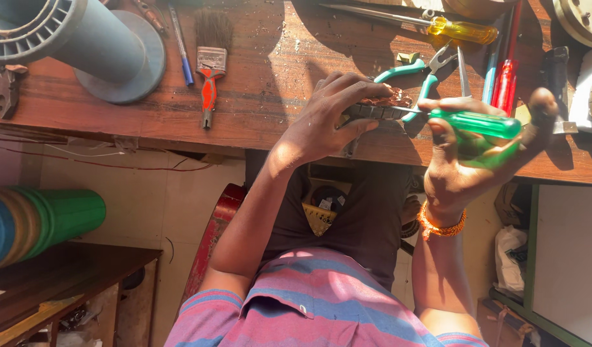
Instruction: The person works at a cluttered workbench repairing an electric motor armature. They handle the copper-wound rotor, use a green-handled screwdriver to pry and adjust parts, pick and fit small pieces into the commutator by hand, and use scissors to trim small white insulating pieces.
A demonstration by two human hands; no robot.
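The wooden worktop (257, 96) fills the upper half of the view. On it, from big to small: a grey-blue plastic spool (84, 45) at ten o'clock, a paintbrush (209, 64) with a red handle at eleven, teal-handled pliers (415, 74) just past twelve, a yellow-handled screwdriver (437, 26) at one o'clock, and red and blue pens or drivers (505, 77) beside it.

At the near edge of the worktop, about one o'clock from centre, lies a dark toothed metal part (379, 108) with reddish windings. The left hand (331, 119) arches over it, fingers curled and clamped down on its top, wrist bent back toward the body. The right hand (476, 164), at three o'clock, is closed around a green-handled screwdriver (479, 123), palm up, thumb raised, its thin shaft pointing at nine o'clock into the part.

The tip works just beside the left fingertips (367, 125); a slip off the metal would likely drive it into them. The part overhangs the edge, so a hard pry could tip it off.
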